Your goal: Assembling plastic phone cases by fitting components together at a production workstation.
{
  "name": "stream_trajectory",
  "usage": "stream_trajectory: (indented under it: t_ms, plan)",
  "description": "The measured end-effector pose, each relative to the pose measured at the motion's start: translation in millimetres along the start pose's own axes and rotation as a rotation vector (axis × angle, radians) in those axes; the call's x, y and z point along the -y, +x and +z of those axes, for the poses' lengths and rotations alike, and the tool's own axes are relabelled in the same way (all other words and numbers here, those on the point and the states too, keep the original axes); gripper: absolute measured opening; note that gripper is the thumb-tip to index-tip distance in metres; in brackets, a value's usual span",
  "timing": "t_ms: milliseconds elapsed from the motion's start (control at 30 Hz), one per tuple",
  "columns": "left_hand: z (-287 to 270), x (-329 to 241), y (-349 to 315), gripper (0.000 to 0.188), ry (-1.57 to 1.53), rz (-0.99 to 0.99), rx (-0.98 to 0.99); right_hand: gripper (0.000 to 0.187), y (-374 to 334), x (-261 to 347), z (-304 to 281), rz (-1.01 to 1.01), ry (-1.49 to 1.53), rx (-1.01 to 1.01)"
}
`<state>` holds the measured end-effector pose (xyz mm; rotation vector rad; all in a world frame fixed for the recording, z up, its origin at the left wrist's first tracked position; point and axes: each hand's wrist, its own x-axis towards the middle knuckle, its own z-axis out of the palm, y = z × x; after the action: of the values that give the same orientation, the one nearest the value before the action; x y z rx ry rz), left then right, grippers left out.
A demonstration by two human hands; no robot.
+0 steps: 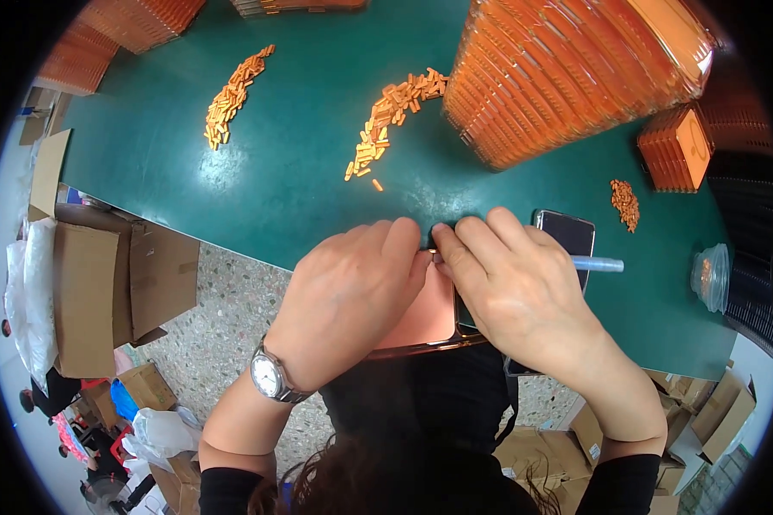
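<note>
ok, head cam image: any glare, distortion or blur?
Head view: pale glare on the green table, strongest just below the left pile of orange pieces; head view: round black rim, with the tall stack of orange trays looking stretched toward it; head view: left hand and right hand show no obvious motion blur.

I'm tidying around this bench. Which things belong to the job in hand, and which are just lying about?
Likely in the job:
flat pinkish-orange piece at the left hand and right hand
small orange pieces
tall orange stack

Likely just lying about:
cardboard box
plastic bag
</note>
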<state>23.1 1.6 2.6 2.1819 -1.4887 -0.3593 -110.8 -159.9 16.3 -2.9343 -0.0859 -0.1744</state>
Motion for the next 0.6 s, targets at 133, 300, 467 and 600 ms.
stream_trajectory:
  t_ms: [133,300,467,600]
  plan:
    - [3,-1,-3,0.019,0.013,-0.014,-0.031,0.015,3,4,12,0.03,-0.057,-0.085]
    - [3,-2,-2,0.018,0.003,-0.022,-0.065,0.015,6,8,16,0.059,-0.034,-0.146]
    - [1,4,-2,0.013,-0.102,-0.052,-0.007,0.027,6,-1,-2,0.048,0.067,0.011]
    - [-3,3,-3,0.01,-0.082,-0.05,0.015,0.034,5,-1,-1,0.026,-0.058,-0.021]
